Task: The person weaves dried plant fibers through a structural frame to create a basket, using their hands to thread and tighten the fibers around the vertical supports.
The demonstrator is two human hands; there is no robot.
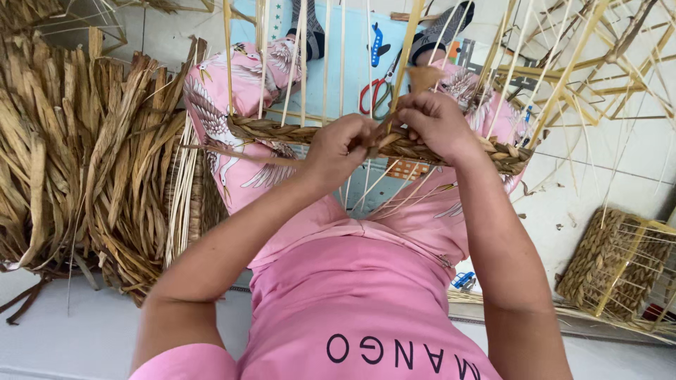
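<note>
Your left hand [343, 146] and right hand [434, 123] meet side by side on the braided band [282, 131], which runs left to right across your lap. Upright stakes [303, 63] rise from the band, away from you. Beyond the stakes, scissors [374, 95] lie on the mat [352, 49] between your feet. A heap of dried leaves [91, 155] lies on the floor to your left; a finished basket [620, 264] sits on the floor at your right.

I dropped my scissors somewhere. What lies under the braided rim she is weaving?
Below the braided rim, red-handled scissors lie on a light blue mat. Both hands, left hand and right hand, hide the rim's middle.
</note>
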